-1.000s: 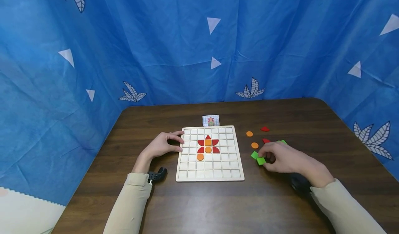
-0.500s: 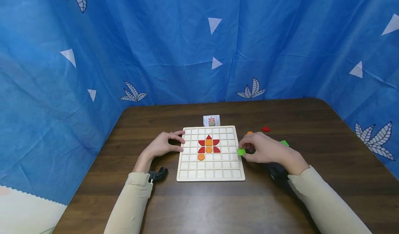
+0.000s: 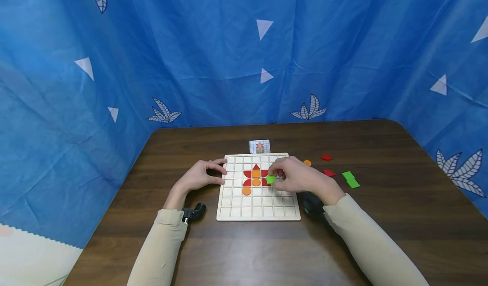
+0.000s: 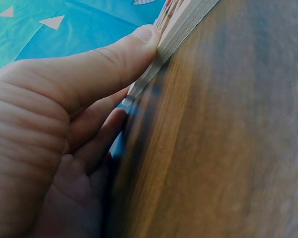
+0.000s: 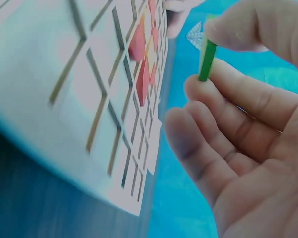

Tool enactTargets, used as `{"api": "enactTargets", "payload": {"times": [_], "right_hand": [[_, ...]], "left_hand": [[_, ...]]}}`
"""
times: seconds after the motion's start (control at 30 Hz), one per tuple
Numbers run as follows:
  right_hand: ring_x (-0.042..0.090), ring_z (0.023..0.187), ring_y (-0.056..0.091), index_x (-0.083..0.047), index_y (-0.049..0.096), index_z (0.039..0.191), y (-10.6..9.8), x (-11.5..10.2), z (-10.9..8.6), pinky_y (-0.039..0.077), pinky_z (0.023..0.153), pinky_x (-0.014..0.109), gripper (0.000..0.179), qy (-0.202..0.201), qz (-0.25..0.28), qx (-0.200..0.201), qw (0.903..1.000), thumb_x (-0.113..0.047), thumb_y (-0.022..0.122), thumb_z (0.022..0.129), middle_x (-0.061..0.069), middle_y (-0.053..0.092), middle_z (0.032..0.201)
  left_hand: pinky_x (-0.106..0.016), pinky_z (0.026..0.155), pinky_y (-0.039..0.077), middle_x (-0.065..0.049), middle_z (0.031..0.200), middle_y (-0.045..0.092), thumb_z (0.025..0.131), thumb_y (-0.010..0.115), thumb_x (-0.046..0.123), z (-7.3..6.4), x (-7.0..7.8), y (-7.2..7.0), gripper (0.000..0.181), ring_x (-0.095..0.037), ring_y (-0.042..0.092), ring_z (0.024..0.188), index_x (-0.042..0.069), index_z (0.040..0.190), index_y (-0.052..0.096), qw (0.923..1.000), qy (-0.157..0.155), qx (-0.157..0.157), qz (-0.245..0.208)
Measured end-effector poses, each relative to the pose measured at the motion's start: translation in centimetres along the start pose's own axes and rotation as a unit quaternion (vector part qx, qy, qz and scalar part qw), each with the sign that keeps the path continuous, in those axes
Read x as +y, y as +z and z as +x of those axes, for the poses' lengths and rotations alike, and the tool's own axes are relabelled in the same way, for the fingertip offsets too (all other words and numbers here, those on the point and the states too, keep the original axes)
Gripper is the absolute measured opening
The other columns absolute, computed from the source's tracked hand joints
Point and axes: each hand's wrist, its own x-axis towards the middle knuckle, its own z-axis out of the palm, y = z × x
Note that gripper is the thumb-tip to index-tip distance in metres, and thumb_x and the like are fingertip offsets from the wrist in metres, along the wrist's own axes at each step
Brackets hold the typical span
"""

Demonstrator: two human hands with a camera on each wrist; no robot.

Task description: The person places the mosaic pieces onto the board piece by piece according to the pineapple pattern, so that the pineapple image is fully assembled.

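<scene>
My right hand pinches a green square tile between thumb and fingertips, above the right-centre of the white gridded board. In the right wrist view the tile stands on edge, apart from the board. My left hand touches the board's left edge, thumb against the side in the left wrist view. On the board lie several red petal pieces, a red pointed piece, an orange square and two orange discs. My right hand partly covers the red pieces on the right.
Two green tiles, two red pieces and an orange disc lie on the brown table right of the board. A pattern card sits behind the board. A blue curtain hangs around the table's back.
My right hand has carried the green tile left from the loose pieces to over the board, uncovering pieces at the right. The left hand has stayed at the board's edge.
</scene>
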Motion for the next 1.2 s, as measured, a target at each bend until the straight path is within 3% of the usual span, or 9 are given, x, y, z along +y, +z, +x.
{"api": "enactTargets", "payload": {"times": [0.23,0.47,0.63,0.8,1.2], "right_hand": [[0.013,0.080,0.057,-0.017,0.075,0.104,1.5,-1.0,1.4,0.052,0.071,0.027,0.019,-0.005,0.003,0.006,1.0000,-0.018,0.077,0.085,-0.006,0.066,0.088],[0.014,0.077,0.057,-0.016,0.073,0.097,2.8,-1.6,1.9,0.050,0.068,0.027,0.013,-0.035,0.012,0.010,0.9993,-0.014,0.076,0.084,0.000,0.065,0.084],[0.014,0.080,0.056,-0.015,0.075,0.100,3.5,-1.9,2.0,0.049,0.071,0.028,0.017,-0.020,0.003,-0.005,0.9998,-0.016,0.075,0.084,-0.004,0.063,0.089],[0.014,0.077,0.054,-0.012,0.075,0.101,3.9,-2.2,2.1,0.048,0.069,0.029,0.018,-0.008,-0.009,-0.013,0.9998,-0.014,0.075,0.084,-0.002,0.063,0.086],[0.012,0.074,0.052,-0.012,0.075,0.095,3.9,-2.6,1.9,0.045,0.067,0.026,0.011,-0.029,-0.035,-0.020,0.9988,-0.013,0.079,0.085,0.002,0.061,0.079]], "left_hand": [[-0.058,0.127,0.021,0.001,0.151,0.058,0.081,0.089,0.025,-0.1,0.1,0.1,0.026,-0.029,0.034,0.155,0.022,0.106,0.082,1.0000,0.005,-0.001,0.002],[-0.055,0.126,0.024,0.002,0.150,0.059,0.081,0.089,0.025,0.1,0.2,0.1,0.025,-0.028,0.036,0.154,0.022,0.105,0.082,0.9999,0.013,0.002,0.007],[-0.054,0.126,0.027,0.002,0.151,0.059,0.082,0.089,0.024,0.0,0.2,0.1,0.024,-0.028,0.037,0.154,0.022,0.105,0.082,0.9999,0.010,0.001,0.003],[-0.054,0.126,0.026,0.002,0.151,0.059,0.081,0.089,0.023,-0.1,0.0,0.0,0.025,-0.028,0.036,0.154,0.022,0.105,0.082,1.0000,0.008,0.002,0.004],[-0.056,0.128,0.021,0.001,0.151,0.059,0.082,0.089,0.023,-0.1,0.2,-0.1,0.025,-0.028,0.035,0.155,0.021,0.105,0.082,0.9999,0.012,-0.001,0.000]]}}
